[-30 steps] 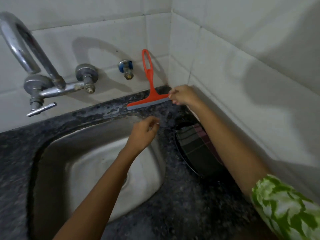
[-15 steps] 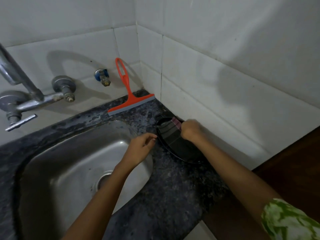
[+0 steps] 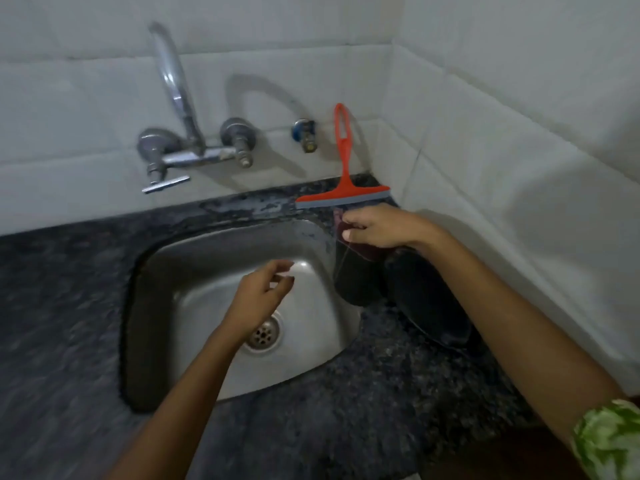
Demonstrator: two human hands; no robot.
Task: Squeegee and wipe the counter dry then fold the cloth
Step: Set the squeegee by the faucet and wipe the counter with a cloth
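A red squeegee [image 3: 343, 174] with a grey blade leans against the back wall tiles, its blade on the dark speckled counter [image 3: 346, 393] near the corner. My right hand [image 3: 377, 226] grips the top edge of a dark cloth [image 3: 356, 271], which hangs down from it just right of the sink's far right corner, below the squeegee. My left hand [image 3: 263, 292] hovers over the steel sink [image 3: 214, 265] with loosely curled fingers and holds nothing.
A chrome tap [image 3: 183, 133] and a small blue valve [image 3: 304, 133] stick out of the tiled back wall. A dark round pan or plate [image 3: 433, 306] lies on the counter by the right wall. The drain [image 3: 263, 334] sits at the sink's bottom.
My right hand left the squeegee, took the cloth from the dark plate and lifted it toward the sink corner. My left hand drifted from the sink's edge to over the basin.
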